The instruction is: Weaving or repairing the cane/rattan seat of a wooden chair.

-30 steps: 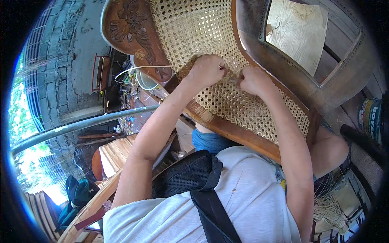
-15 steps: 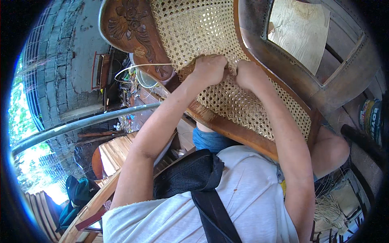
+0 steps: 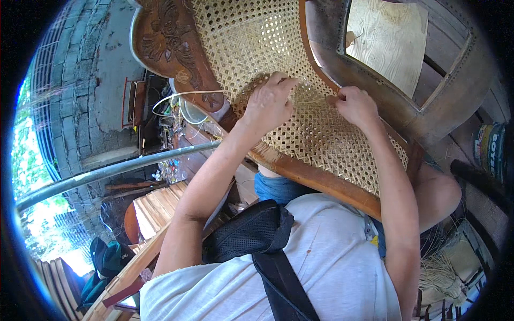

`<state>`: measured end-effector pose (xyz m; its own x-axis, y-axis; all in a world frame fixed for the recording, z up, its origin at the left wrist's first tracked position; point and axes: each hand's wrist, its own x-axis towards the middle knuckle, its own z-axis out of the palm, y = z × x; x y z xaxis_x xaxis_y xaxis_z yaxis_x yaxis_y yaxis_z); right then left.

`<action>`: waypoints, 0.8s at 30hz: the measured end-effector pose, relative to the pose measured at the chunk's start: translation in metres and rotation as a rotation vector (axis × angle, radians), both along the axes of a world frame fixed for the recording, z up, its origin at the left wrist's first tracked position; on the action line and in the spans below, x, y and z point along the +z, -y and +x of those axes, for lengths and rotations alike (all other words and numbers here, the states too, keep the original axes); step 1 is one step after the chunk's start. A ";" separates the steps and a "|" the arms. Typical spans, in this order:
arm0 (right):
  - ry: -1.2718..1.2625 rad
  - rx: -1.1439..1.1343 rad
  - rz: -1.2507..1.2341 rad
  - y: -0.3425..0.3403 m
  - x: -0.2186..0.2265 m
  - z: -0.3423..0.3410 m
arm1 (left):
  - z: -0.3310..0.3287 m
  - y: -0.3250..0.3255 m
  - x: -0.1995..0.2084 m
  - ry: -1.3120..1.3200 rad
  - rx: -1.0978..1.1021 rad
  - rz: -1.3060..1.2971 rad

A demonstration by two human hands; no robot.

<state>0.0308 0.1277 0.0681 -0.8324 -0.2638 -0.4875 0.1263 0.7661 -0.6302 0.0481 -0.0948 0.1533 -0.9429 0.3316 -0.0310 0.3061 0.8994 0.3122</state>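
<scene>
A carved wooden chair frame (image 3: 316,184) with a woven cane panel (image 3: 251,37) lies across my lap. My left hand (image 3: 269,102) is over the middle of the weave, its fingers bent but apart, with nothing visible in them. Close to the panel's right-hand wooden edge, my right hand (image 3: 356,107) has its thumb and fingertips pinched together. Whatever they hold is too small to make out. A loose pale cane strand (image 3: 184,94) loops out from the panel's left side over the carved wood.
Another wooden frame (image 3: 399,115) with an open middle stands at the upper right. A metal pipe (image 3: 115,168) crosses on the left above stacked wood pieces (image 3: 160,206). A dark can (image 3: 491,152) is at the far right, and bundled cane strands (image 3: 441,275) lie below it.
My hands have moved apart: the right one went right toward the wooden edge, and the left one shifted slightly left with its fingers opening. The chair frame has shifted slightly.
</scene>
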 end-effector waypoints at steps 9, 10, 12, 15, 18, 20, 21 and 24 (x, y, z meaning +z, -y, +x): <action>-0.176 -0.020 -0.717 0.061 0.000 -0.004 | 0.005 0.015 -0.020 0.011 -0.026 -0.099; -0.199 0.041 -0.664 0.068 -0.004 -0.002 | 0.005 0.018 -0.019 0.038 -0.028 -0.107; -0.074 0.153 -0.375 0.052 -0.011 0.002 | 0.003 0.018 -0.016 0.067 -0.025 -0.100; -0.134 0.079 -0.090 -0.026 -0.032 0.005 | 0.005 0.019 -0.010 0.095 -0.027 -0.125; -0.222 -0.020 -0.042 -0.043 -0.028 0.010 | -0.001 0.007 -0.017 0.001 -0.108 -0.112; -0.354 0.003 0.035 -0.046 -0.020 0.012 | -0.006 -0.013 -0.034 -0.091 -0.160 -0.071; -0.235 -0.136 -0.284 -0.053 -0.008 0.006 | -0.012 -0.028 -0.048 -0.012 -0.195 0.106; 0.005 -0.374 -0.779 -0.053 0.041 -0.004 | -0.021 -0.049 -0.037 0.298 -0.068 0.504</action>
<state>0.0264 0.1805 0.1096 -0.9296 -0.2337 -0.2850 0.2877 0.0234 -0.9574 0.0273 -0.0455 0.1166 -0.8936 0.4340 -0.1145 0.1915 0.5993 0.7773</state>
